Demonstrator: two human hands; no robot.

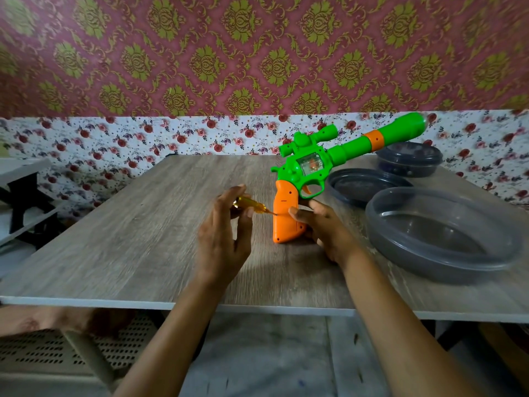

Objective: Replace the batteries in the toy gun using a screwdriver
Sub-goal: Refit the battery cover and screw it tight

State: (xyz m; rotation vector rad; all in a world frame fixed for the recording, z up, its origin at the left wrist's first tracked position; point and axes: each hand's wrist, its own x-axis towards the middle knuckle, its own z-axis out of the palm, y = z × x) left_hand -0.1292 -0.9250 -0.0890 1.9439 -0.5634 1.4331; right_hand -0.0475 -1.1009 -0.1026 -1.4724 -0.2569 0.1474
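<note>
Your gun (312,167) stands on its orange grip (286,222) on the table (114,239), with the barrel pointing up and to the right. Your right hand (323,227) wraps the grip from behind, thumb pressed on its side. Your left hand (226,233) pinches the yellow screwdriver (252,206) between thumb and fingertips, its tip at a hole in the grip. The gun looks like hollow plastic, so it is probably light, stiff and a little slippery. Hold it low on the grip and push gently, or the tip can slip.
</note>
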